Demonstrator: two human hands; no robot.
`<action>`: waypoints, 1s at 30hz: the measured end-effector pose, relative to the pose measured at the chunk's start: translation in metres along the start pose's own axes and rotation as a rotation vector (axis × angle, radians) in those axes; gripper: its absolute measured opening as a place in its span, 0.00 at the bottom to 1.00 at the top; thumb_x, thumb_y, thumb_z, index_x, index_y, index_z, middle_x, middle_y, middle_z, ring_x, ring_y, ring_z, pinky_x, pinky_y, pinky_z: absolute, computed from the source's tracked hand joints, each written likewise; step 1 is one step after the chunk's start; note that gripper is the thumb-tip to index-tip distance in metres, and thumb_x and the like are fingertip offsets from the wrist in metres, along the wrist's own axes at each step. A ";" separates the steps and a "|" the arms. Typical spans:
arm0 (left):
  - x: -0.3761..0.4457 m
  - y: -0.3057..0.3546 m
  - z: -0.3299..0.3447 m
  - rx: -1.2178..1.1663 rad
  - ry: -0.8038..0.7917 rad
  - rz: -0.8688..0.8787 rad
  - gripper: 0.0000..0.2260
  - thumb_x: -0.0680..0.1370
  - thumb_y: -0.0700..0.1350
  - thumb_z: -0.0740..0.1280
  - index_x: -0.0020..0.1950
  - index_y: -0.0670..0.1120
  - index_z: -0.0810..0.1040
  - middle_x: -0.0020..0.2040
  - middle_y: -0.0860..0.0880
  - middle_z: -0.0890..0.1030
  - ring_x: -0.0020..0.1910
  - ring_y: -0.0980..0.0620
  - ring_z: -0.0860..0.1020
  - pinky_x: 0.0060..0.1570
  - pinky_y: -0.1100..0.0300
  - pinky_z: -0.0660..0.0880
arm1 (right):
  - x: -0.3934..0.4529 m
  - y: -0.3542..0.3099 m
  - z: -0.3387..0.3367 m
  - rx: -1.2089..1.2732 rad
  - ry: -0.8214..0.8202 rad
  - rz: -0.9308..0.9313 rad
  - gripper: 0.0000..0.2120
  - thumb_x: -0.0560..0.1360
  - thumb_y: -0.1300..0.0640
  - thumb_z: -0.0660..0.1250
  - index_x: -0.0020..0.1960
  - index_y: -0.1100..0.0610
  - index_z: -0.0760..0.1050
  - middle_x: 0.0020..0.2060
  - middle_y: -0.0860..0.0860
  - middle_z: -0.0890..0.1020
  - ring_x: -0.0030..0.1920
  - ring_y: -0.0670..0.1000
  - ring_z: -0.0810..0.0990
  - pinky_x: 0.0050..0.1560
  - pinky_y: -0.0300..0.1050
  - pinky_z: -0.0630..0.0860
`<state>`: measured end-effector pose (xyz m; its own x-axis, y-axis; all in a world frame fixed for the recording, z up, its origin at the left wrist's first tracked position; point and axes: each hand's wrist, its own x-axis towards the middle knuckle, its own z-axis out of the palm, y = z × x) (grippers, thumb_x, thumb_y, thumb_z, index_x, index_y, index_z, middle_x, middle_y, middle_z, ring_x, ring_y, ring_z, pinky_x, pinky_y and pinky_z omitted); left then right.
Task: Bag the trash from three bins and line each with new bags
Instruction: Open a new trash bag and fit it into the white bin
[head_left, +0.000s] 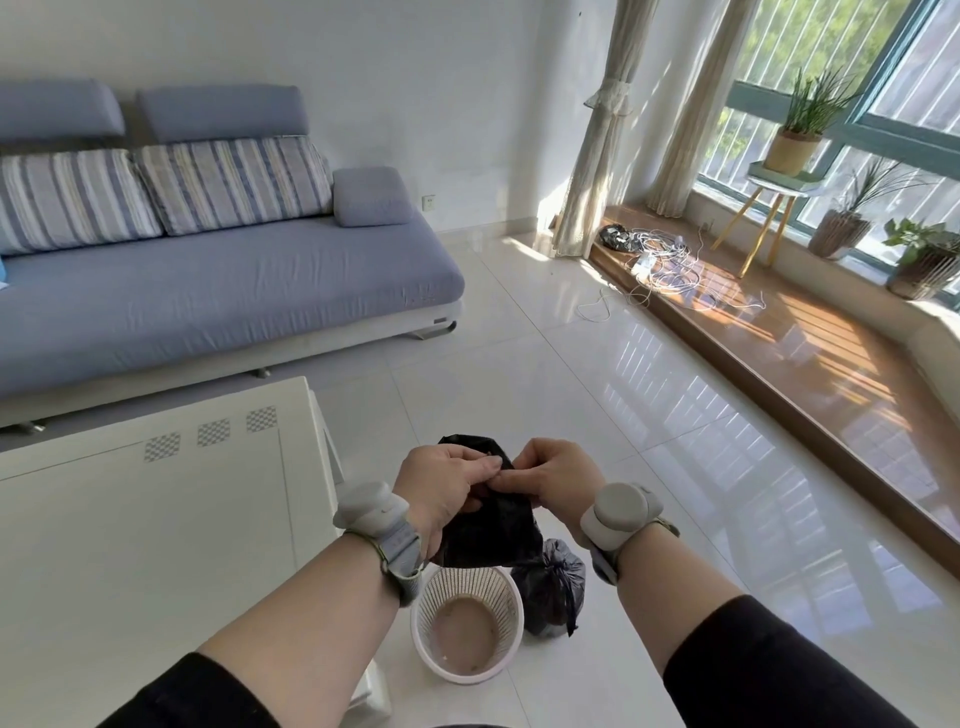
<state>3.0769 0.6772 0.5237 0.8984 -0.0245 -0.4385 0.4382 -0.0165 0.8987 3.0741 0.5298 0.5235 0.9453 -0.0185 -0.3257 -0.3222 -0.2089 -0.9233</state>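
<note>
A folded new black trash bag (488, 535) hangs in the air between my hands. My left hand (444, 486) and my right hand (553, 480) both pinch its upper edge, fingertips close together. Directly below stands a white lattice bin (467, 623) on the tiled floor, unlined, its brownish bottom showing. A tied, full dark trash bag (553, 592) sits on the floor touching the bin's right side. Both wrists wear grey bands.
A white table (145, 519) fills the lower left, its corner close to the bin. A blue sofa (218, 291) stands beyond it. At the right runs a raised wooden ledge (779, 353) with tangled white cables (665, 260) and potted plants (924, 260) by the window.
</note>
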 end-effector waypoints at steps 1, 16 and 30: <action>0.000 0.000 -0.001 -0.015 0.001 -0.005 0.04 0.71 0.43 0.75 0.38 0.44 0.83 0.38 0.44 0.83 0.39 0.47 0.81 0.40 0.57 0.77 | 0.000 -0.001 0.000 0.042 -0.033 0.015 0.15 0.59 0.60 0.81 0.28 0.54 0.74 0.27 0.51 0.77 0.34 0.54 0.77 0.41 0.55 0.77; 0.000 0.004 -0.007 -0.279 -0.077 -0.098 0.15 0.63 0.50 0.76 0.34 0.44 0.73 0.29 0.46 0.80 0.28 0.49 0.79 0.37 0.56 0.77 | -0.002 -0.010 -0.001 0.255 -0.187 0.085 0.04 0.71 0.65 0.72 0.39 0.62 0.78 0.33 0.55 0.79 0.34 0.51 0.78 0.35 0.44 0.78; 0.017 -0.018 -0.031 0.191 0.230 0.024 0.14 0.72 0.32 0.66 0.32 0.44 0.66 0.32 0.37 0.79 0.31 0.39 0.81 0.26 0.55 0.75 | 0.023 0.002 -0.016 0.857 0.119 0.290 0.11 0.82 0.61 0.56 0.43 0.62 0.72 0.27 0.56 0.79 0.27 0.54 0.80 0.27 0.45 0.80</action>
<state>3.0852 0.7078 0.5001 0.9009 0.1998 -0.3854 0.4232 -0.2066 0.8821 3.0963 0.5137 0.5174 0.8050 -0.0680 -0.5893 -0.4305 0.6165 -0.6592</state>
